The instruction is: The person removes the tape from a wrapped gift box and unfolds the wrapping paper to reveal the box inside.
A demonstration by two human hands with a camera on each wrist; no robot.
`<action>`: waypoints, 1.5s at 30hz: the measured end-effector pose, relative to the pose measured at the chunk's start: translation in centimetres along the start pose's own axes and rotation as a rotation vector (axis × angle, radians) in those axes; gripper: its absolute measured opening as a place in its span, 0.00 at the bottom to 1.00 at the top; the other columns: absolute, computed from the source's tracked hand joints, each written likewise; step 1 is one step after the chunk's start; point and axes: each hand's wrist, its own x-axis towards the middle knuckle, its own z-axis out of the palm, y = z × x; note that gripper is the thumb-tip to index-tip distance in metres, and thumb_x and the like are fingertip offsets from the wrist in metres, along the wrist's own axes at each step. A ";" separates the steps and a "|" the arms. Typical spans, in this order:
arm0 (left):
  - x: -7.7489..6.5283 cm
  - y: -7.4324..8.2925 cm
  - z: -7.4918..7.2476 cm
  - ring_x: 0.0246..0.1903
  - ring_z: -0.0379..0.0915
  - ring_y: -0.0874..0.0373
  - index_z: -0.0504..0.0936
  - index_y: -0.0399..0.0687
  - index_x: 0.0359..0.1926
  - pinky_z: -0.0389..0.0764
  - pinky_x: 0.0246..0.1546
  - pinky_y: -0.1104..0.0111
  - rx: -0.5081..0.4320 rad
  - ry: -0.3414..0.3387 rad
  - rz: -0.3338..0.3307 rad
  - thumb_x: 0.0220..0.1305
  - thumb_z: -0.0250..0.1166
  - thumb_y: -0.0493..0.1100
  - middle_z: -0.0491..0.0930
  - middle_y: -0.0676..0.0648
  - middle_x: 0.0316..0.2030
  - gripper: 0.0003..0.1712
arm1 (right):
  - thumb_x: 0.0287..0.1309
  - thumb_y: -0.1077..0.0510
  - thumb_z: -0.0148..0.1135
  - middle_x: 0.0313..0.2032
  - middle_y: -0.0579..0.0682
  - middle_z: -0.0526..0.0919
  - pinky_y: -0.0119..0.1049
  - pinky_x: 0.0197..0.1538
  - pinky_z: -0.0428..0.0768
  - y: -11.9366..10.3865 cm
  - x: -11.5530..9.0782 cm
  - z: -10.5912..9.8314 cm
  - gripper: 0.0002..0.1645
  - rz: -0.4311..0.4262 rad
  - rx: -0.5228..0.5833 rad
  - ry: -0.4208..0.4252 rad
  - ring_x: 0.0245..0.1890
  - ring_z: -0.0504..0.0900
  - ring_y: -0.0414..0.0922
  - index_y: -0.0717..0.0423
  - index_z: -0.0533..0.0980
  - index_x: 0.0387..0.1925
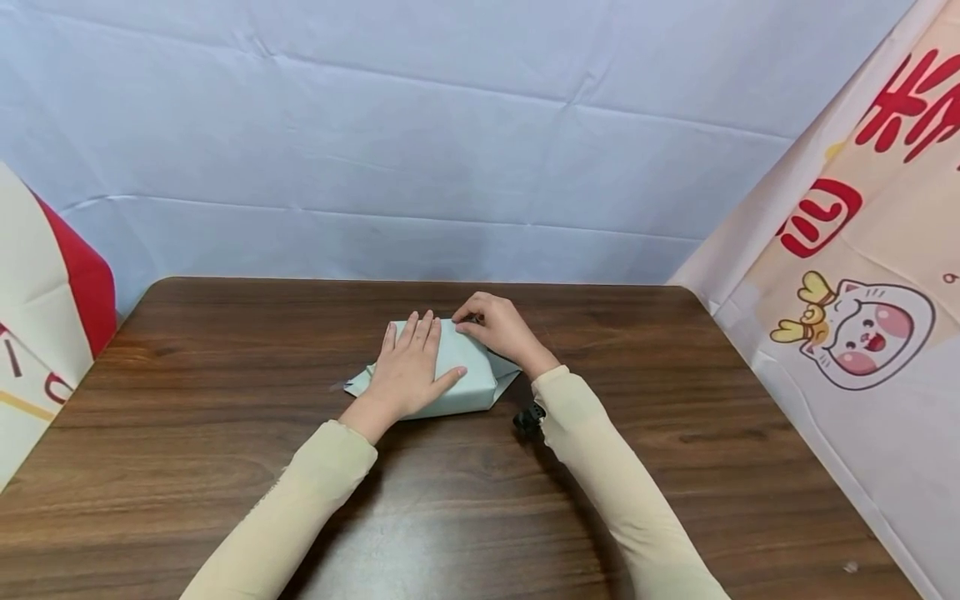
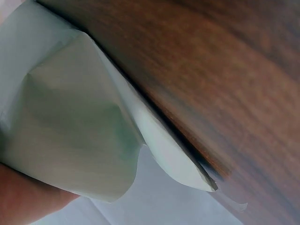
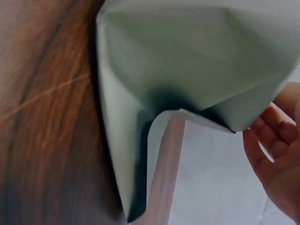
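A box-shaped package wrapped in pale green paper [image 1: 468, 385] lies on the table, its paper flaps sticking out at both ends. My left hand [image 1: 408, 367] rests on its top with fingers straight and thumb spread. At the package's far right edge, my right hand [image 1: 501, 327] pinches the paper between thumb and curled fingers. The left wrist view shows the folded left end flap [image 2: 75, 122], with part of the left hand [image 2: 33, 199] below. Standing open in the right wrist view is the right end flap [image 3: 187, 61], beside the right hand's curled fingers [image 3: 267, 133].
The dark wooden table [image 1: 225, 467] has its far edge against a pale cloth backdrop [image 1: 420, 150]. A printed banner [image 1: 862, 317] hangs at the right. A small black object [image 1: 528, 418] sits by the right cuff. Near the front right corner lies a tiny pale scrap [image 1: 850, 567].
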 end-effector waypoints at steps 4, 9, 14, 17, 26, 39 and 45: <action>0.0 0.1 0.0 0.72 0.30 0.46 0.43 0.39 0.74 0.34 0.68 0.48 -0.002 -0.004 -0.004 0.66 0.38 0.71 0.39 0.41 0.73 0.50 | 0.61 0.61 0.61 0.40 0.52 0.80 0.36 0.42 0.77 0.2 0.6 0.3 0.09 0.047 0.014 -0.011 0.39 0.79 0.45 0.59 0.83 0.41; 0.0 0.2 0.1 0.72 0.31 0.46 0.44 0.39 0.74 0.34 0.68 0.48 -0.003 0.003 -0.004 0.66 0.38 0.71 0.40 0.41 0.73 0.50 | 0.64 0.60 0.57 0.40 0.54 0.81 0.35 0.36 0.76 0.3 1.5 0.4 0.11 0.165 0.066 -0.029 0.35 0.78 0.46 0.61 0.82 0.42; 0.0 0.1 0.2 0.72 0.31 0.46 0.43 0.40 0.74 0.33 0.68 0.48 -0.004 0.003 -0.004 0.66 0.38 0.71 0.40 0.41 0.73 0.50 | 0.64 0.60 0.58 0.38 0.55 0.81 0.33 0.32 0.74 0.1 2.1 0.3 0.11 0.222 0.105 -0.085 0.31 0.77 0.45 0.61 0.83 0.39; 0.0 0.1 0.2 0.72 0.30 0.46 0.42 0.40 0.74 0.33 0.68 0.49 -0.006 0.000 -0.004 0.66 0.38 0.71 0.40 0.41 0.73 0.50 | 0.63 0.60 0.58 0.35 0.54 0.82 0.32 0.30 0.73 0.0 2.4 0.3 0.09 0.246 0.127 -0.100 0.28 0.76 0.44 0.61 0.83 0.36; 0.0 0.2 0.2 0.72 0.30 0.46 0.43 0.40 0.74 0.33 0.68 0.49 0.002 0.003 -0.003 0.66 0.38 0.72 0.40 0.41 0.73 0.50 | 0.63 0.61 0.58 0.30 0.52 0.80 0.32 0.30 0.72 -0.1 2.9 0.1 0.08 0.289 0.153 -0.132 0.27 0.74 0.44 0.61 0.81 0.35; 0.0 0.1 0.2 0.72 0.31 0.46 0.45 0.40 0.74 0.34 0.68 0.48 0.014 0.017 0.001 0.66 0.39 0.71 0.41 0.41 0.73 0.50 | 0.70 0.60 0.48 0.33 0.52 0.75 0.33 0.32 0.69 -0.1 3.1 0.3 0.10 0.327 0.130 -0.228 0.29 0.70 0.44 0.61 0.75 0.39; 0.0 0.1 0.2 0.72 0.31 0.46 0.45 0.40 0.74 0.34 0.68 0.48 0.016 0.013 -0.004 0.66 0.39 0.72 0.41 0.41 0.73 0.50 | 0.68 0.60 0.52 0.31 0.52 0.77 0.33 0.32 0.70 0.2 2.9 0.3 0.08 0.277 0.159 -0.179 0.28 0.71 0.44 0.60 0.77 0.36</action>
